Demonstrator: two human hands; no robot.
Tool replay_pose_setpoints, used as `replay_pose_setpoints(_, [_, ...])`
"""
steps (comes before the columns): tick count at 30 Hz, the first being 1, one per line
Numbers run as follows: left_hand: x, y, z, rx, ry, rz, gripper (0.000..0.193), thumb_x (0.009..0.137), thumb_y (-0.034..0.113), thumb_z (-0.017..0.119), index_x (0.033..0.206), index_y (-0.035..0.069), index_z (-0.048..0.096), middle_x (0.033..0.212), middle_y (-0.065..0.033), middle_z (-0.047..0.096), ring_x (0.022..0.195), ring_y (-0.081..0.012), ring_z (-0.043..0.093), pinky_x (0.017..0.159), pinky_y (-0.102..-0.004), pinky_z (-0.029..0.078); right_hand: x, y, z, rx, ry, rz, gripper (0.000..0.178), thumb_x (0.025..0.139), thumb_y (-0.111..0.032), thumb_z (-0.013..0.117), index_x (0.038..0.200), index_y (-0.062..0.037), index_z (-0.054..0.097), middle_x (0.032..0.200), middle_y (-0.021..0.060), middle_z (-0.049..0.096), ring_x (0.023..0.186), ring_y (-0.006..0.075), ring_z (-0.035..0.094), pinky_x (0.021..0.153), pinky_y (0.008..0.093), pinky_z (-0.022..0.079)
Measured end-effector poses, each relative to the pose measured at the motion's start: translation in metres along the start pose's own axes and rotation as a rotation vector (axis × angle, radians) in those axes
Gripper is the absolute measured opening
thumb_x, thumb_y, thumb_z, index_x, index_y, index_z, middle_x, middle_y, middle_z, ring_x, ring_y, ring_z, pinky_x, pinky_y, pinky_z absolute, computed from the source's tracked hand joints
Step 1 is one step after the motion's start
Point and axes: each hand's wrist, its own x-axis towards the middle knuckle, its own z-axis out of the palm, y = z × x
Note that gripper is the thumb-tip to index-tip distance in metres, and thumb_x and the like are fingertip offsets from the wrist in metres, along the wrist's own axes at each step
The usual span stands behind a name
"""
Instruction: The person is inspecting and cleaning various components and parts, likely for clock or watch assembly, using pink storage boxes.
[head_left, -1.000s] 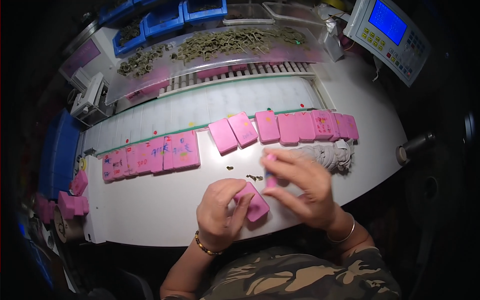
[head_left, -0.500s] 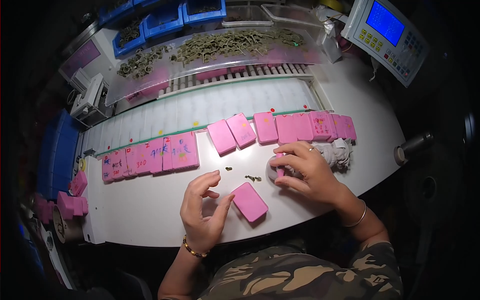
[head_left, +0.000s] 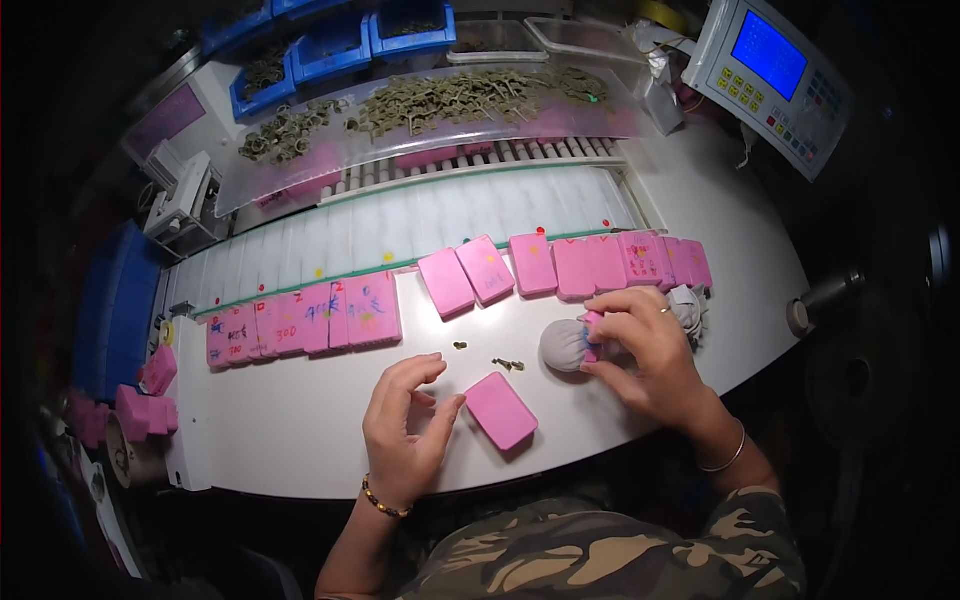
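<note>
A pink rubber-looking block (head_left: 502,411) with rounded corners lies flat on the white table near its front edge. Just left of it is my left hand (head_left: 408,425), empty, fingers curved and apart, the thumb tip close to the block's corner. Farther right, my right hand (head_left: 645,350) pinches a small pink piece (head_left: 593,338) with a blue mark, seen edge-on; most of it is hidden by the fingers. Against this piece sits a round grey cloth pouch (head_left: 564,346). Small greenish metal parts (head_left: 508,365) lie behind the flat block, with one more bit (head_left: 460,346) to their left.
Pink blocks stand in a marked row (head_left: 300,325) at left and another (head_left: 590,265) at right. Behind are a white segmented strip (head_left: 420,222) and a clear tray (head_left: 330,165) heaped with metal parts. Blue bins (head_left: 330,50) line the back; a control panel (head_left: 770,75) stands at right.
My right hand has shifted right with the pink piece, uncovering more of the grey pouch. My left hand has barely moved.
</note>
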Motion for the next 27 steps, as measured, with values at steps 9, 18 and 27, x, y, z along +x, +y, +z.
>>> replay_pose_setpoints(9, [-0.003, 0.009, -0.001, -0.042, -0.024, -0.047, 0.039, 0.080, -0.003, 0.078, 0.116, 0.000, 0.063, 0.118, -0.0159, 0.066, 0.099, -0.0220, 0.066, 0.072, -0.0283, 0.055, -0.009, 0.012, 0.032, 0.051, -0.040, 0.022, 0.026, 0.075, -0.018, 0.080, 0.098, -0.0146, 0.070, 0.109, 0.0050, 0.063, 0.102, 0.0275, 0.058, 0.094, 0.0424, 0.040])
replay_pose_setpoints(18, [-0.010, 0.014, -0.011, -0.039, -0.047, -0.026, 0.042, 0.077, -0.001, 0.080, 0.115, 0.001, 0.064, 0.118, -0.0151, 0.067, 0.100, -0.0240, 0.066, 0.076, -0.0311, 0.055, -0.007, 0.009, 0.009, 0.203, -0.181, 0.068, 0.032, 0.074, -0.012, 0.078, 0.102, -0.0083, 0.064, 0.115, 0.0118, 0.060, 0.105, 0.0326, 0.057, 0.096, 0.0442, 0.043])
replay_pose_setpoints(27, [-0.008, 0.029, -0.007, 0.056, -0.265, 0.139, 0.047, 0.071, 0.016, 0.088, 0.111, 0.007, 0.065, 0.122, -0.0162, 0.061, 0.112, -0.0365, 0.057, 0.095, -0.0437, 0.048, -0.009, -0.012, -0.006, -0.184, -0.109, -0.005, 0.038, 0.070, -0.008, 0.079, 0.103, -0.0048, 0.062, 0.109, 0.0128, 0.061, 0.101, 0.0317, 0.058, 0.088, 0.0434, 0.045])
